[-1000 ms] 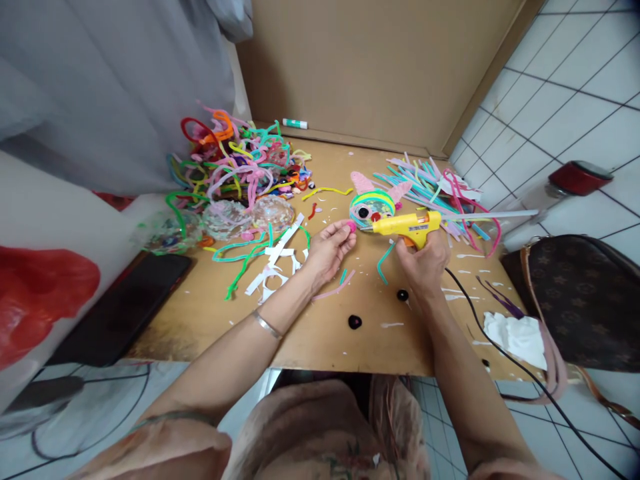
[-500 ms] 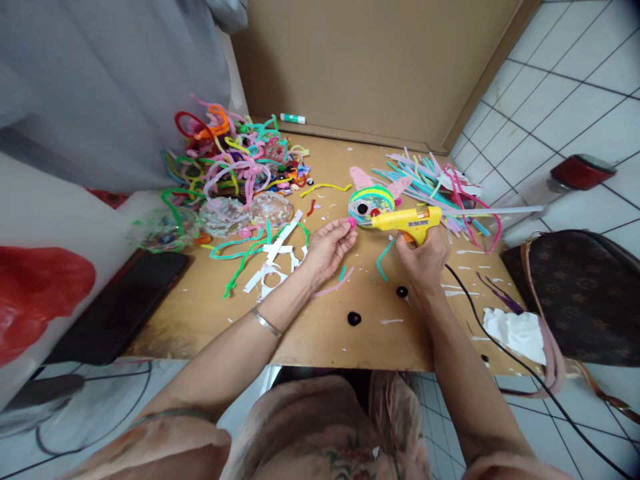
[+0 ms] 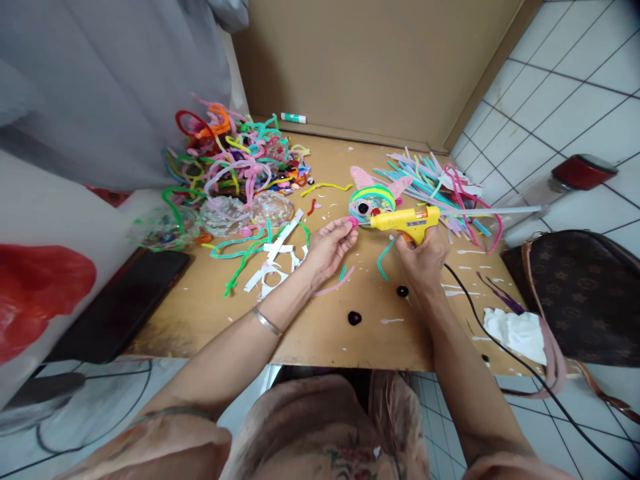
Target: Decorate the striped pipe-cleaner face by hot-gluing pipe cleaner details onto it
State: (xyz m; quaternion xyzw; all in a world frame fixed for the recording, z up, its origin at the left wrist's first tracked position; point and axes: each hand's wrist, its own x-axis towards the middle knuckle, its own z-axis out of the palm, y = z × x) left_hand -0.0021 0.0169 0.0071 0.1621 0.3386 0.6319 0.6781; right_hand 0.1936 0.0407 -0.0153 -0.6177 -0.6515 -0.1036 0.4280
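A: What lies nearest the person?

B: On the tabletop, close to the front edge, there's a dark round piece, and on the right a crumpled white tissue near a brown patterned bag. A black button sits slightly farther in, beside the right wrist.

A: And the hands?

B: The left hand, with a silver bracelet on its wrist, pinches a small pink piece between thumb and fingertips; its other fingers curl loosely. The right hand is wrapped around the handle of a yellow glue gun.

A: Is the trigger pressed?

B: I can't tell. The nozzle points left at the pink piece, but whether they touch is too small to see.

A: What's beside the left forearm?

B: White paper scraps, with green and teal pipe cleaners among them.

A: Past the gun?

B: A round decorated figure with pink ears, yellow and teal bands and a dark eye; the gun hides part of its lower side.

A: Farther back?

B: A bundle of pastel sticks on the right, a tangled, many-coloured heap on the left. Farthest off, a white-and-green tube lies by the brown board.
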